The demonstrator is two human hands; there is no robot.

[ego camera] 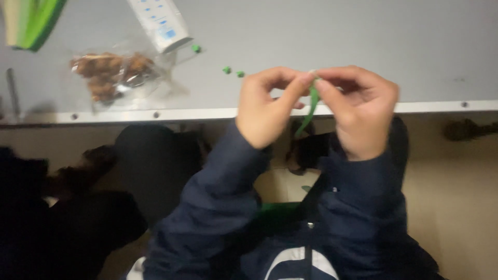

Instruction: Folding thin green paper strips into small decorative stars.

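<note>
My left hand [267, 106] and my right hand [358, 109] meet above the near edge of a grey table [321, 41]. Both pinch the top of a thin green strip [310, 111] between thumb and fingertips; the strip hangs down and curves left below the hands. Both arms wear dark blue sleeves. Three small green bits [226, 70] lie on the table just left of my left hand.
A clear bag of brown snacks [111, 72] lies at the table's left, a white tube with blue print [161, 23] beside it. A green and cream object [31, 21] sits in the far left corner. Dark shapes fill the floor below the table edge.
</note>
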